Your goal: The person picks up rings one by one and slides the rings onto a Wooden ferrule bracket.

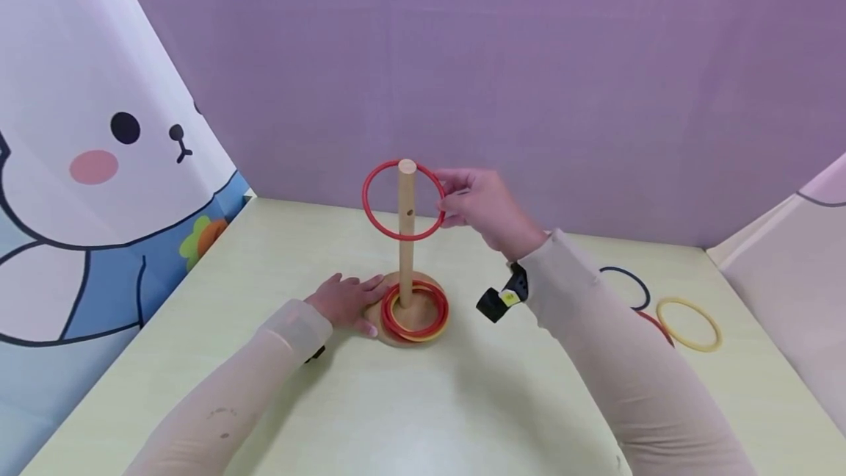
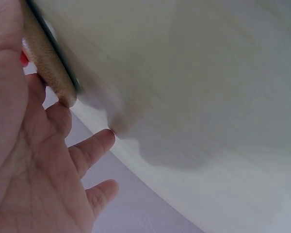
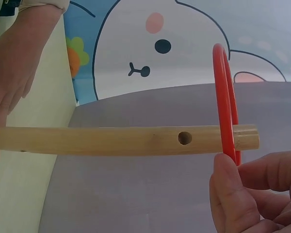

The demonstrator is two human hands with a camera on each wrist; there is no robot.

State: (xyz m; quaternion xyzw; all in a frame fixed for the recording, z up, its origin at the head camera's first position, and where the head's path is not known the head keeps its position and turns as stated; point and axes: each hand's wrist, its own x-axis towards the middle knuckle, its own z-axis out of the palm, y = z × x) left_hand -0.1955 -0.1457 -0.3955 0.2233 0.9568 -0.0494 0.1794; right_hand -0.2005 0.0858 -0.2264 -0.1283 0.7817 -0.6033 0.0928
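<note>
In the head view, a wooden post (image 1: 406,204) stands upright on a round wooden base (image 1: 377,318). My right hand (image 1: 485,208) pinches a red ring (image 1: 364,200) between thumb and fingers. That ring encircles the post just below its top, as the right wrist view shows, past a small hole in the wood. Around the foot of the post lie red rings (image 1: 444,314) and a yellow ring (image 1: 423,338), overlapping on the base. My left hand (image 1: 344,303) rests against the base's left edge with its fingers spread; in the left wrist view, fingertips touch the wooden rim (image 2: 48,63).
At the right of the table (image 1: 396,417) lie a dark blue ring (image 1: 644,289), a red ring (image 1: 661,329) partly hidden by my right sleeve, and a yellow ring (image 1: 717,333). A purple backdrop (image 1: 463,57) rises behind, with a cartoon-printed cloth (image 1: 66,241) along the left.
</note>
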